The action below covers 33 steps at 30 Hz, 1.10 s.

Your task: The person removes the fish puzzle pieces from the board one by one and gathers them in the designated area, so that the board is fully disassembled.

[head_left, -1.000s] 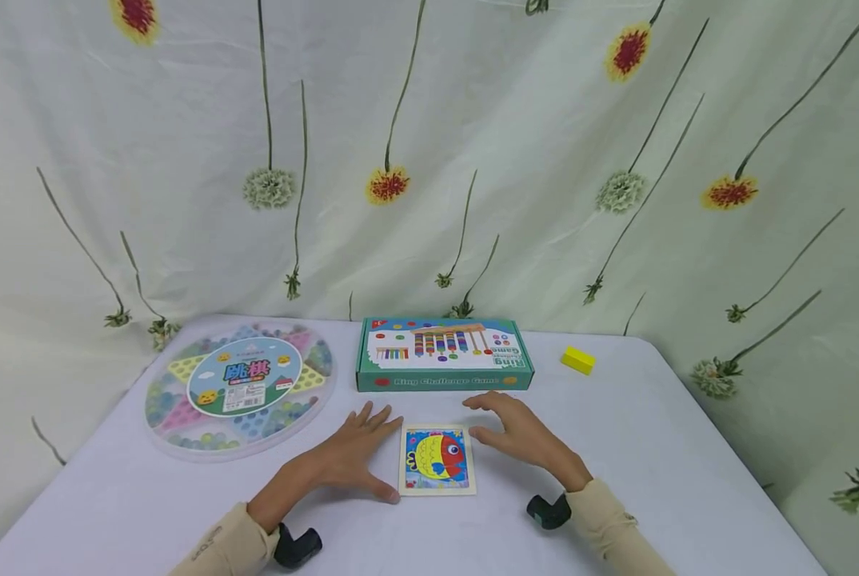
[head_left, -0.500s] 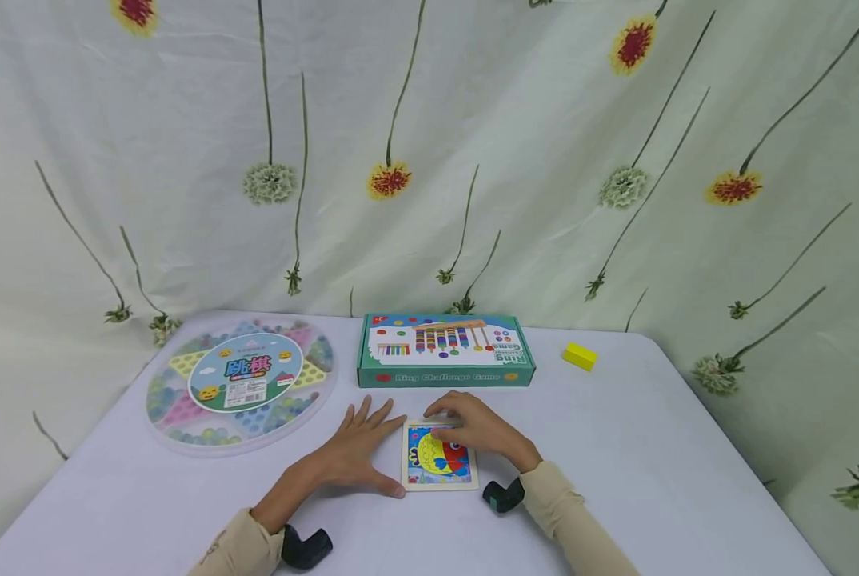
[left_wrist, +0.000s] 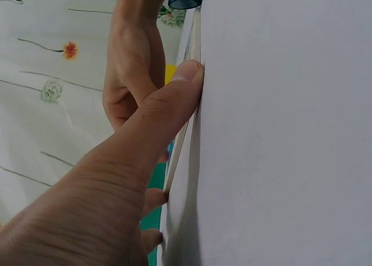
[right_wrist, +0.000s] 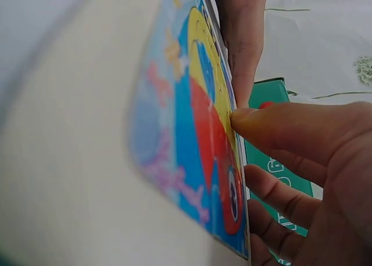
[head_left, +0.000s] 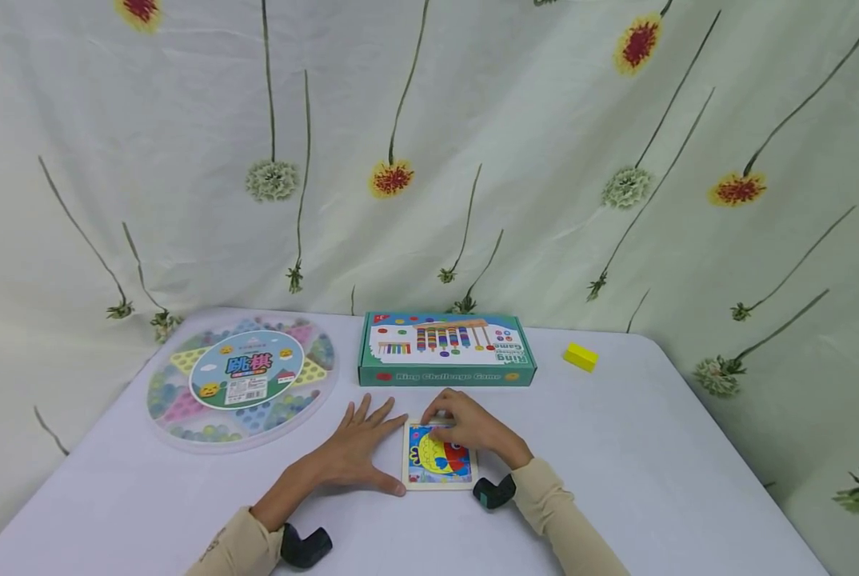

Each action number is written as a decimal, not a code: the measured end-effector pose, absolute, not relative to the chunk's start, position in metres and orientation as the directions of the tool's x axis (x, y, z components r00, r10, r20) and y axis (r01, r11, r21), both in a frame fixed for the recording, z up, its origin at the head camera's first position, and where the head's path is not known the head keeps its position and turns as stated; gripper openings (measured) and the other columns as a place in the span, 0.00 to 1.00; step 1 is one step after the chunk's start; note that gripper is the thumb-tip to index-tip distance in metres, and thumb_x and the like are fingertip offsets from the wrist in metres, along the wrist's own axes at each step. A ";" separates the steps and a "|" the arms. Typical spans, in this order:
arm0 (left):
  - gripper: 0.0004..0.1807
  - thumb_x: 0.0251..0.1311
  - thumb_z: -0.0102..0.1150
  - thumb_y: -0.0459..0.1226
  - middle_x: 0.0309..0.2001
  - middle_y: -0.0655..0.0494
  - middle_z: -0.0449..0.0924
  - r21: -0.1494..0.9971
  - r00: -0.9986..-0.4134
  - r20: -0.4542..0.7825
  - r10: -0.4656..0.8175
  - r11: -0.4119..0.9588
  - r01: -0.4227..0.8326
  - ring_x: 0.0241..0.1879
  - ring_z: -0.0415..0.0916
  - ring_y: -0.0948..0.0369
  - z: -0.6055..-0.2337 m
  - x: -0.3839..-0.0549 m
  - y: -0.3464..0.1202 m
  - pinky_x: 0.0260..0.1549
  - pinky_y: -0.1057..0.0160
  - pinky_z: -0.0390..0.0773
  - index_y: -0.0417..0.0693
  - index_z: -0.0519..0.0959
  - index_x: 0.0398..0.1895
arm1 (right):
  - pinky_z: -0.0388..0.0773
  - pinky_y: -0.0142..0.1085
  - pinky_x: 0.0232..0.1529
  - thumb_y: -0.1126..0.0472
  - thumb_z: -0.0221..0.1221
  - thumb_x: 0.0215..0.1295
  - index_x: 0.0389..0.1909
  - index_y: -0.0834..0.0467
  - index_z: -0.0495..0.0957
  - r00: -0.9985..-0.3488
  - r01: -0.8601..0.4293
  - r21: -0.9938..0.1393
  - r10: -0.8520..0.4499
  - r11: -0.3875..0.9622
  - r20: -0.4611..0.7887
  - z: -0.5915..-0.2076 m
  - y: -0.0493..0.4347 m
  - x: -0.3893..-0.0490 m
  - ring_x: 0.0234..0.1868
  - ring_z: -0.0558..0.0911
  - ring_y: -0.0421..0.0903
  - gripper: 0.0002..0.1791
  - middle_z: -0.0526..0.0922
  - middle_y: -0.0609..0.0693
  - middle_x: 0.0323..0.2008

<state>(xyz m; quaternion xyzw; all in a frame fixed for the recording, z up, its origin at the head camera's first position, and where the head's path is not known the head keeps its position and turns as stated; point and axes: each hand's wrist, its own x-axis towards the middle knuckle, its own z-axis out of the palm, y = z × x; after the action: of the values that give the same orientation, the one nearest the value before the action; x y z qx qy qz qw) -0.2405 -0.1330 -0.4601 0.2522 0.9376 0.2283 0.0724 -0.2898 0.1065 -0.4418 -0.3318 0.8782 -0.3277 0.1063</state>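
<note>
A small square fish puzzle (head_left: 438, 464) in a pale frame lies flat on the table, showing a yellow and red fish on blue. My left hand (head_left: 357, 453) is spread along its left side, with the thumb (left_wrist: 187, 74) at the near left corner and fingertips by the left edge. Over the puzzle's upper part, my right hand (head_left: 470, 424) bends its fingers toward the far edge. Its thumb (right_wrist: 250, 119) touches the yellow part of the fish in the right wrist view. I cannot tell whether it pinches a piece there.
Behind the puzzle stands a green Ring Challenge Game box (head_left: 447, 376). A round Chinese checkers set (head_left: 242, 436) lies at the left, and a yellow block (head_left: 580, 357) at the back right. White cloth covers the table (head_left: 617, 480); a flowered curtain (head_left: 516, 120) hangs behind it.
My right hand has moved left from beside the puzzle to over it, its thumb now on the fish. The left hand has stayed at the left edge.
</note>
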 end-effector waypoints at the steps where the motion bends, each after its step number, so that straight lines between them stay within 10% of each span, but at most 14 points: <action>1: 0.60 0.33 0.67 0.70 0.76 0.45 0.45 0.467 -0.862 -0.019 0.506 0.767 0.440 0.73 0.27 0.37 -0.460 -0.240 -0.133 0.68 0.34 0.29 0.54 0.62 0.72 | 0.75 0.43 0.57 0.63 0.62 0.62 0.41 0.54 0.83 -0.758 -0.512 -0.646 -0.652 0.566 0.029 -0.442 0.106 -0.290 0.51 0.73 0.46 0.08 0.75 0.47 0.44; 33: 0.58 0.34 0.67 0.69 0.76 0.46 0.45 0.466 -0.868 -0.028 0.495 0.775 0.427 0.73 0.27 0.38 -0.462 -0.242 -0.132 0.68 0.35 0.29 0.55 0.62 0.72 | 0.71 0.47 0.59 0.68 0.58 0.61 0.38 0.54 0.81 -0.783 -0.518 -0.582 -0.621 0.627 0.029 -0.446 0.099 -0.289 0.52 0.70 0.48 0.08 0.76 0.47 0.45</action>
<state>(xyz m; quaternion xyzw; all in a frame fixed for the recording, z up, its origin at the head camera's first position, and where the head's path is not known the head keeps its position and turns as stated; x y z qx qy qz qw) -0.2418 -0.1319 -0.4617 0.2454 0.9391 0.2288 0.0745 -0.2892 0.0986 -0.4460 -0.3173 0.8976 -0.2931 0.0876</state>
